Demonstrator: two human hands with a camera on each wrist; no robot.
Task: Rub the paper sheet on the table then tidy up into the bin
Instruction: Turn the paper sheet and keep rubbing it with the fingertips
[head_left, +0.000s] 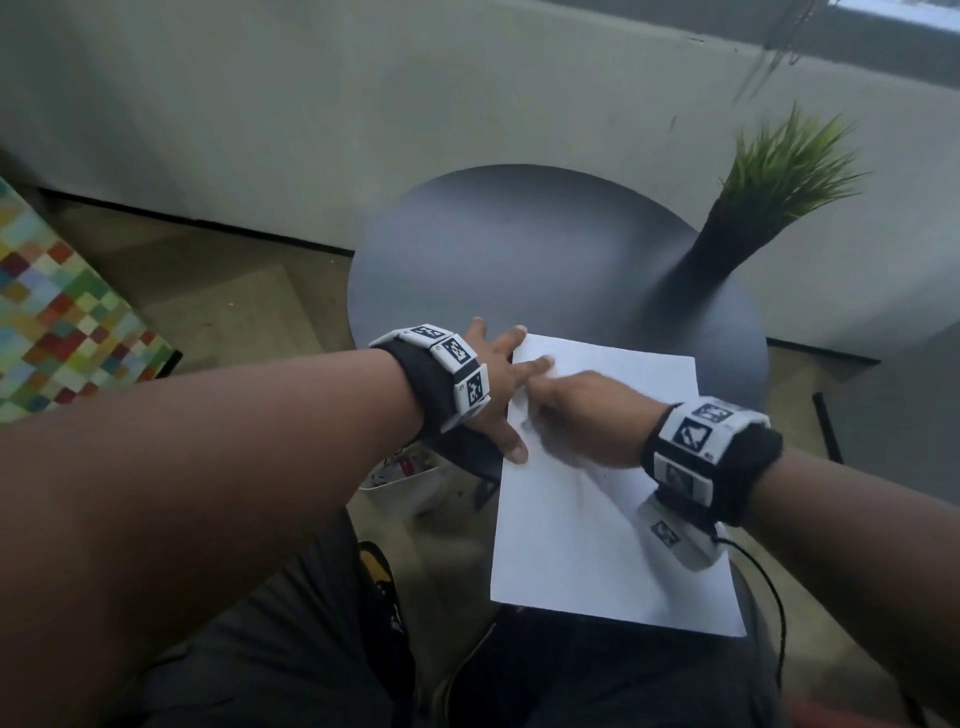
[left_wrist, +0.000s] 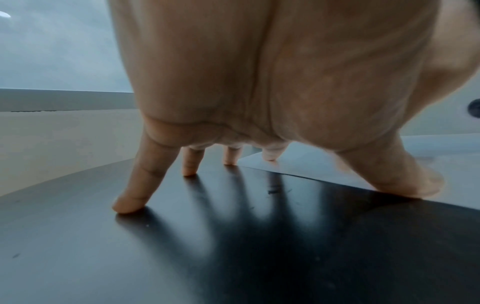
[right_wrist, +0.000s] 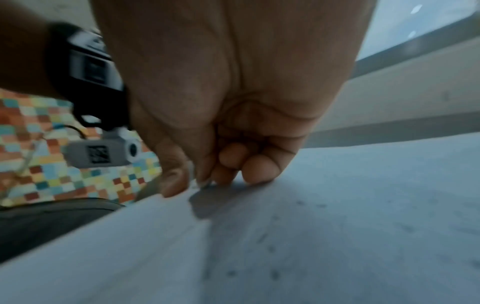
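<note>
My left hand (head_left: 493, 374) is spread flat, pinning the white paper sheet's (head_left: 597, 519) far corner to the round dark bench (head_left: 519, 249); my right hand (head_left: 587, 415) rubs with fingers curled, contents unclear. The sheet overhangs the bench's near edge, so a hard stroke could crease it

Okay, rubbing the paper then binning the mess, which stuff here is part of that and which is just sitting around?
Part of the job:
paper sheet
round dark table
left hand, steadying the sheet
right hand, rubbing
white bin below the table

Just around:
potted grass plant
multicoloured checked surface
</note>
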